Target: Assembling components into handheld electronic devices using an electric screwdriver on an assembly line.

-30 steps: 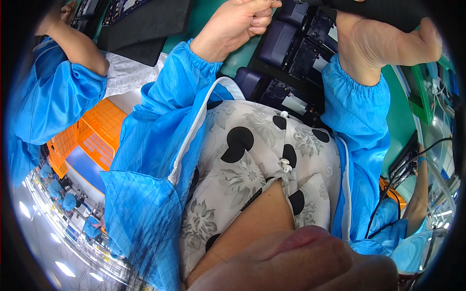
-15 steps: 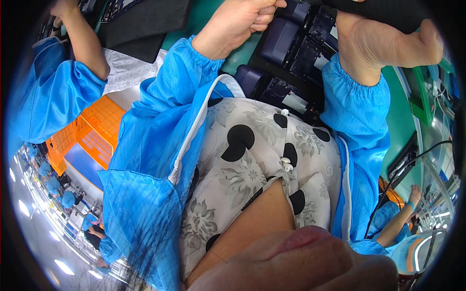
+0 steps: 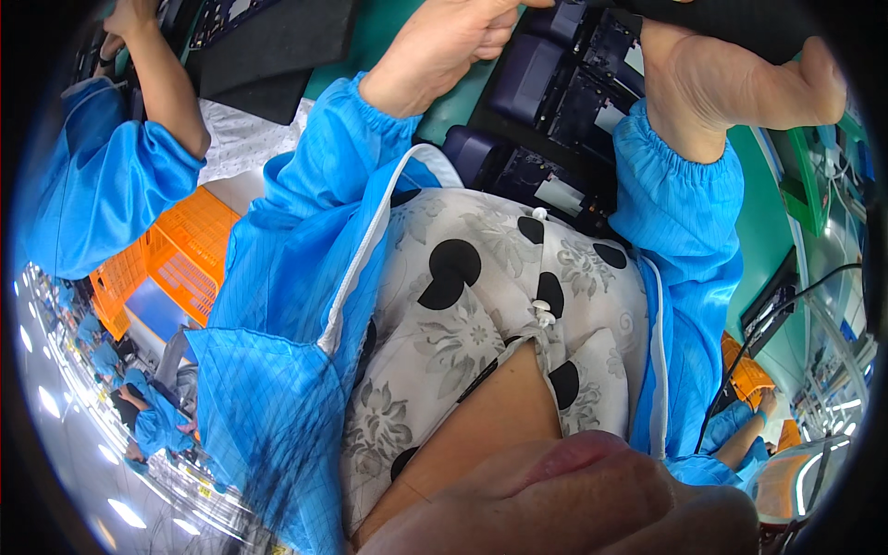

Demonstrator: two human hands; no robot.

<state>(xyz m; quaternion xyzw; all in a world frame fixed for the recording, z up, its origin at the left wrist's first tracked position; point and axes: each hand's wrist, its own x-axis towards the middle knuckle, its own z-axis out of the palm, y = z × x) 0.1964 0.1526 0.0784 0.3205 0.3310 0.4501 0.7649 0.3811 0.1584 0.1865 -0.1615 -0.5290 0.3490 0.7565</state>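
My left hand (image 3: 439, 51) is at the top, its fingers curled and its fingertips cut off by the frame's upper edge. Whatever it may pinch is out of sight. Beside and below it lie several dark purple plastic housings (image 3: 529, 79), with open black parts (image 3: 587, 111) carrying pale labels or plates. To their right is my right hand (image 3: 731, 88), heel of the palm and thumb showing, the thumb pointing right. Its other fingers are hidden. A black panel (image 3: 731, 23) lies behind and above this hand.
A co-worker's blue-sleeved arm (image 3: 171, 92) reaches in at the far left. Black foam sheets (image 3: 273, 51) lie on the green table (image 3: 328, 83). Orange baskets (image 3: 190, 245) stand at the left. Toward the right are a green frame (image 3: 803, 185), a black cable (image 3: 754, 338) and another person's arm (image 3: 740, 444).
My left hand has shifted slightly left and up. My right hand stays nearly still. The co-worker's hand at the far left has moved a little, and people in the background have shifted.
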